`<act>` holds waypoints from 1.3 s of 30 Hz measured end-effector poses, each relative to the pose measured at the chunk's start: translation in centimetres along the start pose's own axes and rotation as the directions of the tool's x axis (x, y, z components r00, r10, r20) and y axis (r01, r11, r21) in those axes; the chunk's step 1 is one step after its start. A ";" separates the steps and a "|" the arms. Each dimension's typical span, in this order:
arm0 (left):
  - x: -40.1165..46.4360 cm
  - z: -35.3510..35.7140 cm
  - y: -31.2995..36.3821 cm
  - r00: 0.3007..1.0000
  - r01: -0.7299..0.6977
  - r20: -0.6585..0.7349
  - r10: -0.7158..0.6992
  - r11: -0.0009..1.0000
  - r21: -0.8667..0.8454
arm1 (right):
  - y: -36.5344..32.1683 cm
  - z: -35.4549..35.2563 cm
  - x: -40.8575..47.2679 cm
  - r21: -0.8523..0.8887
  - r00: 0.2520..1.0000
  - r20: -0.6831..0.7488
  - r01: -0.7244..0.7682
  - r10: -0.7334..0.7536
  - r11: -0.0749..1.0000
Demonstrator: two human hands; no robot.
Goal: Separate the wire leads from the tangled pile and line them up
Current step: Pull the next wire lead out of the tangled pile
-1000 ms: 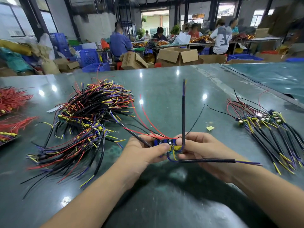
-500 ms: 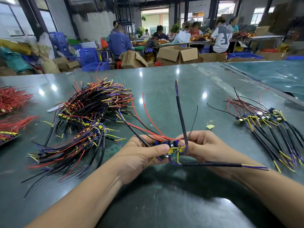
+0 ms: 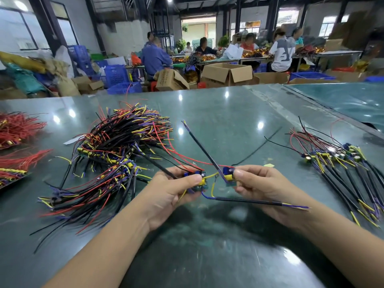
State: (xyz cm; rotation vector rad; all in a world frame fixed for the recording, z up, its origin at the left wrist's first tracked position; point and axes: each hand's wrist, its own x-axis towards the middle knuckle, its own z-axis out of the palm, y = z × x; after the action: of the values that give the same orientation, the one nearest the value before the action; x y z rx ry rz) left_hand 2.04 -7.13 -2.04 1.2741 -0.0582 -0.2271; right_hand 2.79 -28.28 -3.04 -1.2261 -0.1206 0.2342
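Note:
My left hand [image 3: 168, 196] pinches a small circuit board [image 3: 197, 179] with red, black and yellow leads. A second small board [image 3: 228, 175] is pinched by my right hand [image 3: 264, 186]; its thick black lead [image 3: 199, 146] rises up and left. A gap of a few centimetres separates the two boards, with a yellow wire crossing it. Another black lead [image 3: 249, 201] with purple and yellow ends runs right under my right hand. The tangled pile [image 3: 116, 154] of wired boards lies to the left. A lined-up row of boards with leads [image 3: 342, 165] lies on the right.
The green table [image 3: 228, 113] reflects ceiling lights. Red wire bundles [image 3: 14, 129] lie at the far left edge. A loose black wire [image 3: 268, 142] and a yellow scrap [image 3: 269, 165] lie beyond my right hand. Cardboard boxes, blue crates and seated people fill the background.
The two boards, held together a moment ago, have come apart, one in each hand. The upright black lead has tilted to the left.

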 end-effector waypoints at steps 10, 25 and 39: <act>0.1 -0.1 -0.2 0.999 -0.034 0.032 0.033 0.999 0.039 | 0.2 0.2 0.2 -0.474 0.994 -0.019 0.090 -0.112 0.876; -0.4 0.7 -0.4 0.993 -0.038 0.113 0.032 0.998 0.054 | 0.2 1.6 -0.8 -0.016 0.999 0.036 0.011 -0.011 1.000; 1.9 -3.1 -0.4 0.909 -0.097 -0.309 0.278 0.865 0.493 | -0.4 -2.2 1.4 -0.121 0.800 -0.503 0.310 -0.327 0.943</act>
State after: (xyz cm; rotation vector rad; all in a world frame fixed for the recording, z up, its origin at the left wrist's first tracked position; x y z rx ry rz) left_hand 4.36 -4.75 -3.49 1.7674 0.0926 0.2224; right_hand 4.68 -30.04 -3.44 -1.2418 0.1411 -0.4016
